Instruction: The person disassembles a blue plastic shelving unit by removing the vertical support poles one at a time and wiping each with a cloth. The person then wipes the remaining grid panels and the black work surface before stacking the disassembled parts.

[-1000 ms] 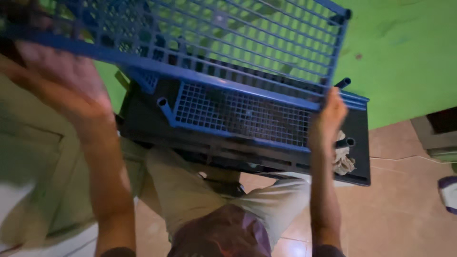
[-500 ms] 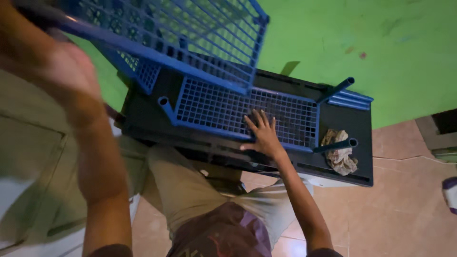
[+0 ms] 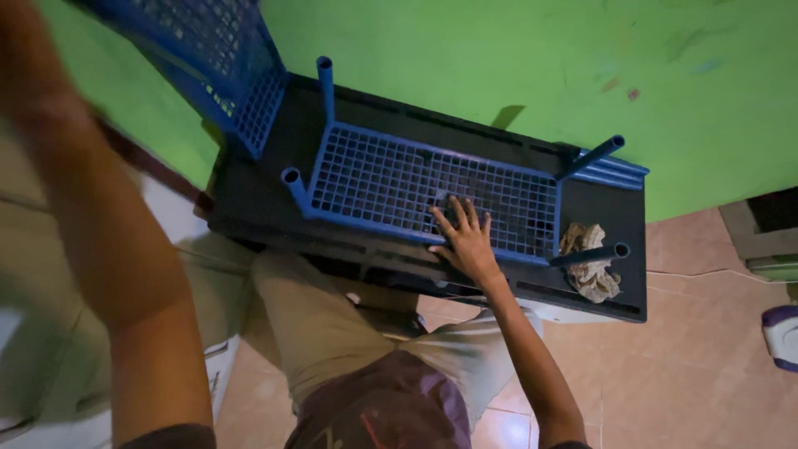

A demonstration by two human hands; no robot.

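The blue grid shelf [image 3: 432,193] is being hemmed in by upright blue tubes [image 3: 324,87] at its corners and a rag [image 3: 588,264] on the right, while open floor [image 3: 698,366] is being left free beside the dark table [image 3: 258,208].

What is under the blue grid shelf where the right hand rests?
Under the blue grid shelf lies a black table, dark through the mesh. The right hand covers part of the shelf; anything beneath the table is hidden.
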